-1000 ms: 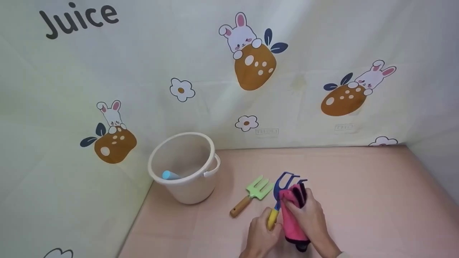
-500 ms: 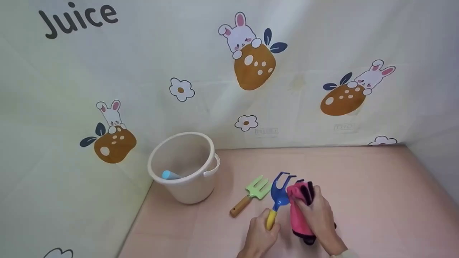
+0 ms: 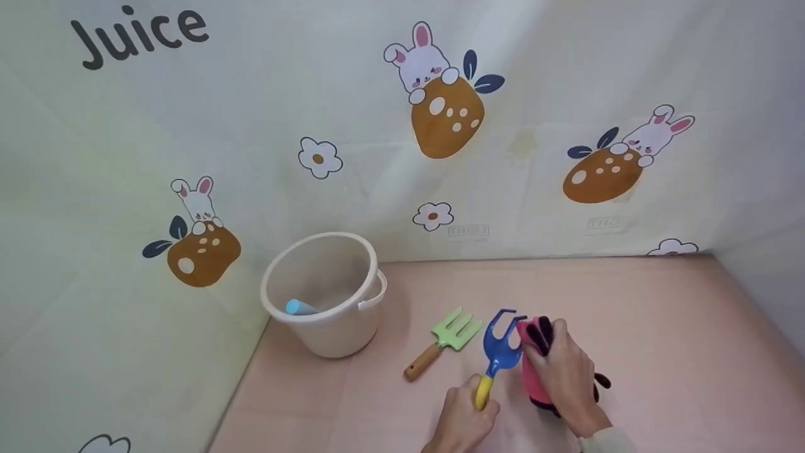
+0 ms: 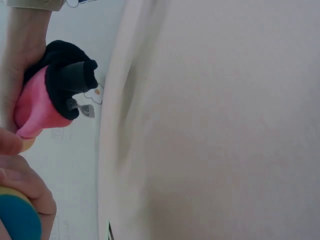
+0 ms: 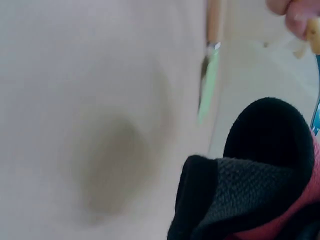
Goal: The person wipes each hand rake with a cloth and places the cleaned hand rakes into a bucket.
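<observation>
My left hand (image 3: pixel 462 412) grips the yellow handle of a small blue hand rake (image 3: pixel 501 352), its prongs pointing away from me. To its right, my right hand (image 3: pixel 569 371) holds a bunched pink and black cloth (image 3: pixel 533 377) against the rake's right side. Black edging and a small label show on the cloth (image 4: pixel 40 102) in the left wrist view. In the right wrist view, the cloth (image 5: pixel 265 175) shows dark folds and a grey inner face. The cloth covers part of the rake's prongs.
A light green hand fork (image 3: pixel 443 343) with a wooden handle lies left of the rake. Further left stands a cream bucket (image 3: pixel 339 336) with a light blue cylindrical thing (image 3: pixel 300 307) inside. A printed sheet (image 3: pixel 352 94) hangs behind the pink tabletop (image 3: pixel 660 327).
My right hand and the cloth have moved right along the rake, baring its blue head. The rake shifts slightly left, then right. The fork and bucket stay put.
</observation>
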Action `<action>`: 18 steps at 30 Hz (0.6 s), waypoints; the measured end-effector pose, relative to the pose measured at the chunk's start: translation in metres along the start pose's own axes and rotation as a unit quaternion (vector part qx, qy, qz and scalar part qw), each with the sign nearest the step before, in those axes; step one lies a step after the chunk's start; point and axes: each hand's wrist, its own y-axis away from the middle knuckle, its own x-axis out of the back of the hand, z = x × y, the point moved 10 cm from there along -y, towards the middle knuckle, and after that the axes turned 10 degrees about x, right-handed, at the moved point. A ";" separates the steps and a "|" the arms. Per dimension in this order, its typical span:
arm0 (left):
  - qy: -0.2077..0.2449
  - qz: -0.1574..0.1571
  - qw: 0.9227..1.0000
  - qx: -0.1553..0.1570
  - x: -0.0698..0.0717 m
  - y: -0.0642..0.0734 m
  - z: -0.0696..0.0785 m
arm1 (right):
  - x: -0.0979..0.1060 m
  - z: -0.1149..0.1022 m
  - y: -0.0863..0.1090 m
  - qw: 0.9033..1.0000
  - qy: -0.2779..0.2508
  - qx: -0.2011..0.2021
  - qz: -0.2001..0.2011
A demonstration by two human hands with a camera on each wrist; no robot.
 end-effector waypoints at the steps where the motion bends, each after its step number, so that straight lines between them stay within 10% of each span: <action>1: 0.000 0.000 1.000 0.004 -0.001 -0.001 -0.001 | 0.000 0.001 0.000 1.000 0.009 0.006 0.003; 18: -0.031 0.004 0.998 0.052 0.003 -0.002 -0.006 | 0.010 0.026 -0.004 0.999 0.015 -0.030 0.023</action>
